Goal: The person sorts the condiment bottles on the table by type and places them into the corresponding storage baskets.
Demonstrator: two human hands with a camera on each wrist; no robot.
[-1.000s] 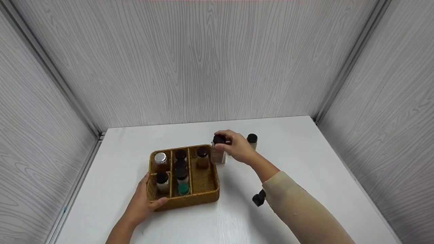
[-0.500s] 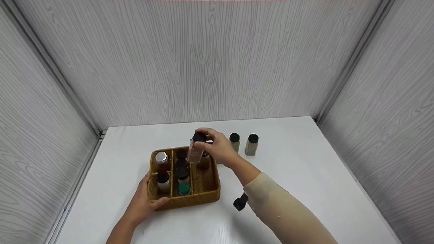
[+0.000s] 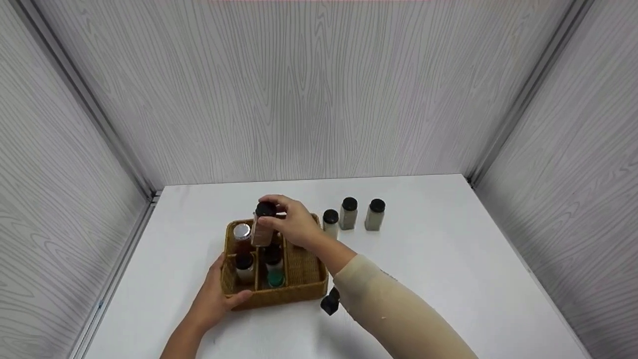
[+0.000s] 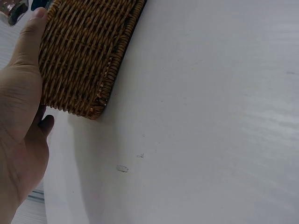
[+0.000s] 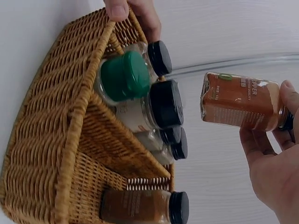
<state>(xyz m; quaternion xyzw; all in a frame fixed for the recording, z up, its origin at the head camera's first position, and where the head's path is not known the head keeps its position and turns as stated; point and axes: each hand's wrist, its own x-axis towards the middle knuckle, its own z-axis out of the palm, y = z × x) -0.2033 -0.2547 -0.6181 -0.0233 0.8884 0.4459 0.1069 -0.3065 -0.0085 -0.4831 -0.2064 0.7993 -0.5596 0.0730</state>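
Note:
My right hand [image 3: 298,225] holds a spice jar [image 5: 240,100] of reddish-brown powder by its black cap, above the back of the wicker basket [image 3: 284,298]. "PEPPER" shows on its label in the right wrist view. Fingers of my left hand [image 3: 210,300] grip the basket's front left corner, with the thumb over the front rim. Inside the divided basket, a silver-capped jar [image 3: 242,232] and a black-capped jar [image 3: 244,271] stand on the left. Several jars, including a green-capped one [image 5: 125,77], fill the middle section. Another brown spice jar [image 5: 138,205] stands in the right section.
Three black-capped jars stand on the white table [image 3: 423,264] right of the basket: a near one [image 3: 330,223], a middle one [image 3: 348,215] and a far right one [image 3: 375,217]. Wood-patterned panels [image 3: 319,99] enclose the table at the back and sides.
My right hand has carried the spice jar left, from beside the basket's right edge to over its left and middle sections. My left hand stays at the basket corner.

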